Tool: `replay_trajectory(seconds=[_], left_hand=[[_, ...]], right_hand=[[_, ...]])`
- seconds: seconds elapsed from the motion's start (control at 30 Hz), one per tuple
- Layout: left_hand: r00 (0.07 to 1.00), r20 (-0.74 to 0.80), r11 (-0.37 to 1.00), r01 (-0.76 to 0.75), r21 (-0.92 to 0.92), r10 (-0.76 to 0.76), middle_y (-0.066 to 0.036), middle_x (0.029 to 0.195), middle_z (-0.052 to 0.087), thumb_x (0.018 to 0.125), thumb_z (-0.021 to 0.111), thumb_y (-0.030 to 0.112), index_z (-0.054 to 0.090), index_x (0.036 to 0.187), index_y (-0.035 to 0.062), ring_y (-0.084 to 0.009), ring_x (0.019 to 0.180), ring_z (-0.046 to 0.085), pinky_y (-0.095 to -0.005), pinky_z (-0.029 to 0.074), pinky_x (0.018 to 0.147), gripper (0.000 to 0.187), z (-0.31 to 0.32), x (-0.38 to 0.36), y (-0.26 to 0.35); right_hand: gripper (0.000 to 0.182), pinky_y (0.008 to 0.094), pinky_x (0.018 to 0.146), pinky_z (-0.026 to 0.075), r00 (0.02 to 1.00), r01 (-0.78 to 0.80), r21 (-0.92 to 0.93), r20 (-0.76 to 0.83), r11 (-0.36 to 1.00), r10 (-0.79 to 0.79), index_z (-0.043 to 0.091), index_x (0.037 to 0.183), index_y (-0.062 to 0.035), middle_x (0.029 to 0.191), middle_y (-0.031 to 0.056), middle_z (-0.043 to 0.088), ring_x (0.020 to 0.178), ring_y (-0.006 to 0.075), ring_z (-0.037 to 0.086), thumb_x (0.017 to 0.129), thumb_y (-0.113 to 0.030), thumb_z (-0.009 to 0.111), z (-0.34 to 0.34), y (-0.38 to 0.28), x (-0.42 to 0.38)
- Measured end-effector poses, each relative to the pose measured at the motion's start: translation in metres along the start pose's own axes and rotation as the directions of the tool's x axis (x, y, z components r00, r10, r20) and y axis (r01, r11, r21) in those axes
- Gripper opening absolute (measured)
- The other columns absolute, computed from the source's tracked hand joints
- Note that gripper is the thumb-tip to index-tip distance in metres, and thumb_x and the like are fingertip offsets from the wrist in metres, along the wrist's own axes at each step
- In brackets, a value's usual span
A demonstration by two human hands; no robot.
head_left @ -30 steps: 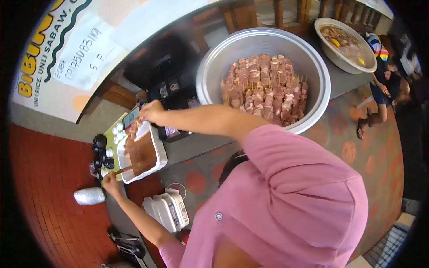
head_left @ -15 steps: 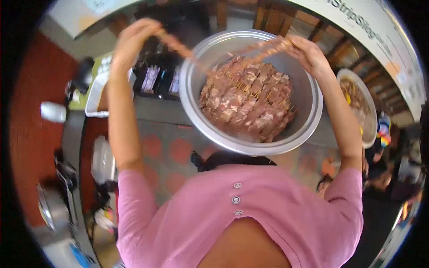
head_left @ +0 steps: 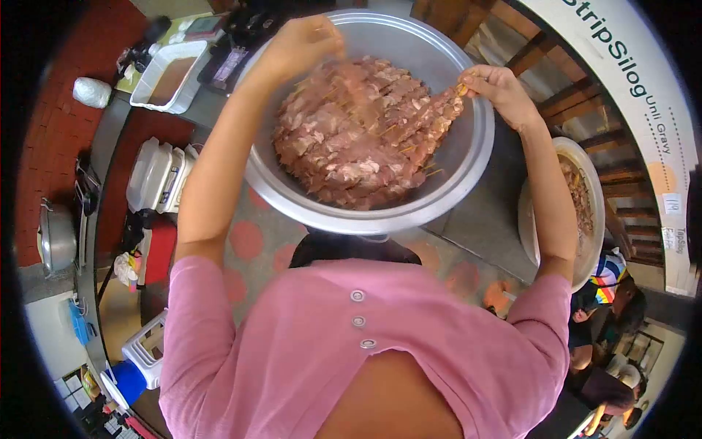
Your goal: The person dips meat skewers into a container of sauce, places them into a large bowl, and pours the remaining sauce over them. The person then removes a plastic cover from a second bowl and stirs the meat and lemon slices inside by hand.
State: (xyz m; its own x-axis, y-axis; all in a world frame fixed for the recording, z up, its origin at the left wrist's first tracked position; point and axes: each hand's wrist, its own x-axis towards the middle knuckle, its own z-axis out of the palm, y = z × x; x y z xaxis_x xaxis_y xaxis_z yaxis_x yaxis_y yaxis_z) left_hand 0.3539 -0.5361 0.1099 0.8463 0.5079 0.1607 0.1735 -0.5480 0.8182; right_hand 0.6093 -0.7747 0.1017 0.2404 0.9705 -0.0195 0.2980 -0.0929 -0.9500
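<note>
A large metal basin (head_left: 457, 194) holds a heap of raw meat skewers (head_left: 344, 139), their thin sticks showing between the pieces. Over the basin's right rim, my right hand (head_left: 504, 91) pinches the end of one meat skewer (head_left: 436, 121), which slants down to the left onto the heap. My left hand (head_left: 307, 45) is above the upper left of the basin, fingers closed and smeared by motion. A blurred meat skewer (head_left: 353, 82) hangs from its fingertips toward the heap.
To the right stands a pale tub (head_left: 594, 197) with more meat. At upper left lie a white tray (head_left: 191, 95) with brownish contents and a dark device (head_left: 227, 69). Stacked plastic containers (head_left: 157, 175) sit at left. Several people (head_left: 607, 366) are at lower right.
The view has shifted, and the basin sits higher and further left. Both skewers were raised over the rim; now they are lowered onto or close to the heap.
</note>
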Motion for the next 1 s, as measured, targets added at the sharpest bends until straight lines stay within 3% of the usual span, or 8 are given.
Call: replay_trajectory(seconds=[0.4,0.53,0.6,0.8,0.87,0.93,0.97,1.0], left_hand=[[0.966,-0.25,0.995,0.041,-0.096,-0.064,-0.006,0.082,0.066,0.083,0.063,0.013,0.059,0.083,0.003,-0.0119,0.081,0.06,-0.0268,0.043,0.082,0.011,0.001,-0.036,-0.037],[0.896,-0.409,0.977,0.103,-0.187,-0.173,-0.007,0.081,0.067,0.082,0.064,0.014,0.059,0.08,0.0022,-0.0135,0.082,0.06,-0.027,0.044,0.081,0.013,0.02,-0.034,-0.052],[0.843,-0.454,0.915,0.106,-0.388,-0.29,-0.008,0.079,0.067,0.081,0.065,0.01,0.059,0.078,0.0018,-0.0134,0.076,0.061,-0.0275,0.048,0.075,0.01,0.034,-0.034,-0.052],[0.697,-0.415,0.738,0.245,-0.628,-0.584,-0.008,0.076,0.064,0.074,0.068,0.009,0.065,0.076,0.004,-0.0153,0.074,0.058,-0.0298,0.046,0.068,0.007,0.076,-0.005,-0.11],[0.686,-0.45,0.731,0.176,-0.66,-0.571,-0.008,0.075,0.064,0.073,0.069,0.009,0.065,0.075,0.0052,-0.0157,0.07,0.057,-0.0317,0.046,0.063,0.006,0.084,0.002,-0.116],[0.666,-0.478,0.783,0.271,-0.56,-0.573,-0.008,0.076,0.064,0.073,0.068,0.008,0.066,0.075,0.0051,-0.0158,0.067,0.056,-0.0329,0.047,0.063,0.004,0.091,0.001,-0.113],[0.715,-0.55,0.874,0.181,-0.451,-0.432,-0.011,0.077,0.065,0.072,0.068,0.01,0.066,0.075,0.0055,-0.0196,0.069,0.06,-0.0338,0.047,0.064,0.006,0.095,-0.004,-0.113],[0.716,-0.548,0.873,0.182,-0.452,-0.433,-0.011,0.077,0.065,0.072,0.068,0.01,0.066,0.075,0.0055,-0.0196,0.069,0.06,-0.0338,0.047,0.064,0.006,0.094,-0.008,-0.108]], right_hand=[[0.024,0.0196,0.073,0.041,0.952,0.033,-0.121,0.305,0.992,0.005,0.062,0.093,-0.0009,0.084,0.0006,0.061,0.076,0.0059,0.051,0.085,-0.024,0.064,0.0,-0.022,0.035],[0.022,0.0183,0.071,0.044,0.969,-0.034,-0.088,0.242,0.996,0.054,0.062,0.095,-0.0017,0.086,0.0,0.062,0.075,0.0053,0.054,0.084,-0.021,0.064,-0.001,-0.003,0.05],[0.021,0.0181,0.069,0.045,0.969,-0.1,0.023,0.227,0.995,0.092,0.062,0.096,-0.0012,0.087,0.0002,0.062,0.073,0.0059,0.055,0.084,-0.018,0.065,0.001,0.0,0.056],[0.018,0.0199,0.071,0.048,0.969,-0.171,0.221,0.215,0.96,0.123,0.061,0.098,0.0005,0.086,0.0025,0.063,0.073,0.0075,0.057,0.085,-0.012,0.062,0.005,0.017,0.065],[0.018,0.0199,0.071,0.048,0.969,-0.167,0.206,0.215,0.964,0.121,0.061,0.098,0.0005,0.085,0.003,0.063,0.073,0.0076,0.057,0.085,-0.012,0.062,0.003,0.016,0.064],[0.017,0.0198,0.07,0.048,0.97,-0.167,0.195,0.207,0.966,0.126,0.061,0.097,0.0006,0.085,0.0034,0.063,0.073,0.0077,0.057,0.086,-0.012,0.061,-0.002,0.02,0.065],[0.019,0.0214,0.072,0.047,0.97,-0.149,0.179,0.216,0.973,0.109,0.062,0.096,0.0,0.087,0.0038,0.064,0.076,0.0085,0.057,0.084,-0.014,0.063,-0.007,0.024,0.066],[0.021,0.023,0.074,0.046,0.97,-0.131,0.161,0.225,0.978,0.093,0.064,0.096,-0.0006,0.089,0.0041,0.064,0.08,0.0092,0.057,0.083,-0.017,0.066,-0.012,0.024,0.064]])
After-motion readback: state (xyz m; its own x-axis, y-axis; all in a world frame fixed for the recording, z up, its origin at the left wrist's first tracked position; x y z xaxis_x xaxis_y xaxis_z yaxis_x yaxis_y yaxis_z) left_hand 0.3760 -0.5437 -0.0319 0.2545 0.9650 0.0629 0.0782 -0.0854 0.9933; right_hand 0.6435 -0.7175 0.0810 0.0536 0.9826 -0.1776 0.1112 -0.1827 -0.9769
